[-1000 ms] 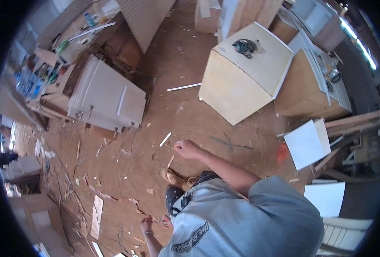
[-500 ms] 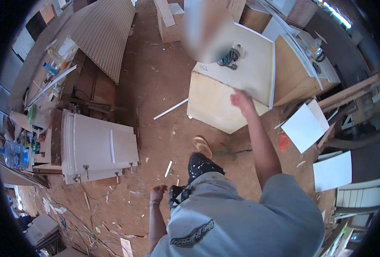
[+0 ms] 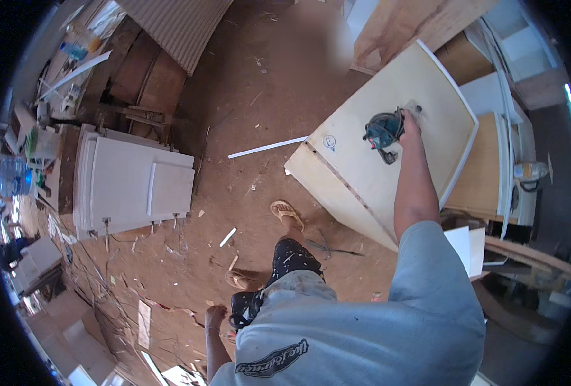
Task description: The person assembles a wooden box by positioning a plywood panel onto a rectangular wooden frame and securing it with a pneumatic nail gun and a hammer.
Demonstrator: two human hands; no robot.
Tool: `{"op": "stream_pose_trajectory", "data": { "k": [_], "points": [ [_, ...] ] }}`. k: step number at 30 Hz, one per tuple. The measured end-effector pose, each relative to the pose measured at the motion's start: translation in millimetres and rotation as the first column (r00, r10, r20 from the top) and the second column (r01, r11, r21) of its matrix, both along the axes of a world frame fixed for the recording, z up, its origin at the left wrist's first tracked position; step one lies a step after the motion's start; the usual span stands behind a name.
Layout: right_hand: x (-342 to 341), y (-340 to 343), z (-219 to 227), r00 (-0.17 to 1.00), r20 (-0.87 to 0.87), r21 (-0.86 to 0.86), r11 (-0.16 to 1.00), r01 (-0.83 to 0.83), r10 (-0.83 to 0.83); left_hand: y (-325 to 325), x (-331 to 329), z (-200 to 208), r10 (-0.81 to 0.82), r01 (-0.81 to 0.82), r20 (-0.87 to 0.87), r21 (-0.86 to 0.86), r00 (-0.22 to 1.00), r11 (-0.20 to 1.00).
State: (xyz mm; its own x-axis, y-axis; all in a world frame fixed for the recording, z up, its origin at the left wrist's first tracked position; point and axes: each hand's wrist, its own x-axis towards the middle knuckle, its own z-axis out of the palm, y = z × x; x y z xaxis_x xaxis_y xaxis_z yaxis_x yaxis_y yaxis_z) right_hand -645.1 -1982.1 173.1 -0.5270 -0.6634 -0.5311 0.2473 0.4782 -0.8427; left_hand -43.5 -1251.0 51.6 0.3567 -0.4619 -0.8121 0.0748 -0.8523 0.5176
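Observation:
My right hand [image 3: 411, 126] reaches out over a large pale cabinet box [image 3: 436, 83] and is closed on a teal power tool [image 3: 383, 130]. A black cord is wound around the tool, and its plug [image 3: 388, 156] lies beside it on the panel. Next to my fingers is a clear plastic part; the exact kind of tool cannot be told. Down beside my hip hangs my left hand [image 3: 216, 316], its fingers curled in with nothing visible in them.
On the left, white panels [image 3: 123, 183] lean against a cluttered workbench. A white strip [image 3: 266, 147] lies on the brown dirt floor, with loose cords and scraps around. Another wooden cabinet [image 3: 481, 170] stands at the right. Planks [image 3: 533, 255] lie near the lower right.
My right hand has gone from above the box's near edge to the power tool and closed on it. The view has turned, and the box appears nearer. My left hand stays low.

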Motion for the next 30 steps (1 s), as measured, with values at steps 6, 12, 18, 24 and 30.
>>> {"op": "stream_pose_trajectory", "data": {
  "k": [6,12,18,24,30],
  "points": [
    [71.8,87.0,88.5,0.870,0.029,-0.428,0.793,-0.434,0.492,-212.1,-87.6,118.7,-0.107,0.136,0.122,-0.258,0.987,0.957],
    [283.7,245.6,173.7,0.279,0.112,-0.508,0.296,-0.809,0.954,-293.5,-94.7,320.9,0.243,-0.018,0.100,-0.897,0.965,0.442],
    [454.4,484.6,189.9,-0.376,0.170,-0.683,-0.166,-0.712,0.911,-37.3,-79.1,385.0,0.543,-0.286,-0.188,-0.953,0.819,0.101],
    [511.2,783.3,241.5,-0.838,-0.224,-0.469,-0.809,-0.355,0.497,219.2,-154.2,356.2,0.933,-0.360,-0.310,-0.904,0.184,-0.230],
    [433.3,986.1,293.9,-0.913,-0.292,-0.344,-0.860,0.378,-0.285,355.3,-274.1,344.4,0.774,-0.047,-0.581,-0.792,-0.252,-0.609]
  ]
}}
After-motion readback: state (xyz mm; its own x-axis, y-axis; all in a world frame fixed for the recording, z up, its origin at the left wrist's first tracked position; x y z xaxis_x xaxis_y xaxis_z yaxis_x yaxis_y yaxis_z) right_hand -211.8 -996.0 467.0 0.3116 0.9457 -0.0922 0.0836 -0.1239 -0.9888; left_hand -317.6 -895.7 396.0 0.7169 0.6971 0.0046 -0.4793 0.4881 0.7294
